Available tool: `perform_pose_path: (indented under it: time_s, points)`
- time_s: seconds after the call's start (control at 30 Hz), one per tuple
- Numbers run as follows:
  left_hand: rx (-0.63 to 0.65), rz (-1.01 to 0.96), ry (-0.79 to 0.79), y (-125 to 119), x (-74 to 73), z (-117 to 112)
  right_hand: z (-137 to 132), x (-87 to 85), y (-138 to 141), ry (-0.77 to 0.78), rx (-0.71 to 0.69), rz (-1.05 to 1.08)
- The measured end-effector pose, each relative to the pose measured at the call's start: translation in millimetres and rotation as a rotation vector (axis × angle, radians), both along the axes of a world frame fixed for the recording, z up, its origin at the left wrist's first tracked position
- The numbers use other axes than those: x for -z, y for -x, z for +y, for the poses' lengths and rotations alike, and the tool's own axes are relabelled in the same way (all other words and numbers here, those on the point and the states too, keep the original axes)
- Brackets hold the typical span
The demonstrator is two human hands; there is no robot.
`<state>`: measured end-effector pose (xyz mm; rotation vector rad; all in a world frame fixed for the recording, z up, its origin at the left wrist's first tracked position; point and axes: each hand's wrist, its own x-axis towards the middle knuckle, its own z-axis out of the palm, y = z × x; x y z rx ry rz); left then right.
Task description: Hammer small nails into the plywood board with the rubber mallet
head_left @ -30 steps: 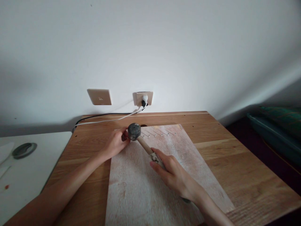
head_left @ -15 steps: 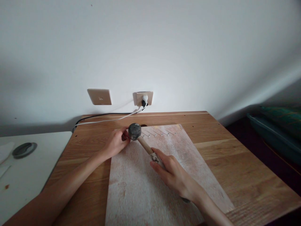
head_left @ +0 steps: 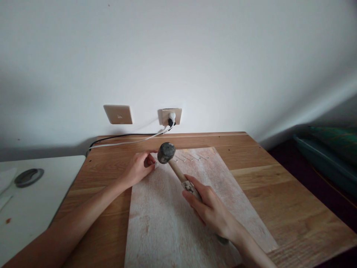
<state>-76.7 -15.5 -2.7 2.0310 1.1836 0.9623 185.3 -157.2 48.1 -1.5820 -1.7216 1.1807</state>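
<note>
My right hand (head_left: pixel 210 206) is closed around the handle of a rubber mallet (head_left: pixel 166 152), whose dark round head is raised over the far part of a whitish wooden board (head_left: pixel 158 223). At the board's far left corner, my left hand (head_left: pixel 139 167) is closed in a pinch on a small nail (head_left: pixel 156 163), mostly covered by the fingers. The mallet head is just to the right of those fingers, apart from them. Several thin nails (head_left: pixel 192 159) stand in a row along the board's far edge, with the left end of the row partly hidden behind the mallet.
The board lies on a wooden table (head_left: pixel 256 175) against a white wall. A white and a black cable (head_left: pixel 125 143) run along the table's back edge to a wall socket (head_left: pixel 178 116). At the left is a white desk (head_left: pixel 36 208) with a grey cable-hole cover (head_left: pixel 29 178).
The mallet and my right hand have shifted slightly right, uncovering the small nail at my left fingertips. My left hand has stayed nearly in place.
</note>
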Motion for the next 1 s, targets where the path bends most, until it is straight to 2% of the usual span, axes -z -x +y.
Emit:
perform_pose_path:
  time_s: [0.37, 0.67, 1.0]
  points:
    - [-0.024, 0.026, -0.021, -2.4, 1.3, 0.8, 3.1, -0.6, 2.8, 0.023, -0.017, 0.008]
    - [-0.057, 0.090, -0.048, -5.2, -6.0, -1.7, 6.6, -4.3, 6.3, 0.028, -0.030, 0.006]
    - [-0.083, 0.104, -0.066, -5.3, -6.4, -2.9, 5.3, -1.7, 8.5, 0.035, -0.067, -0.052]
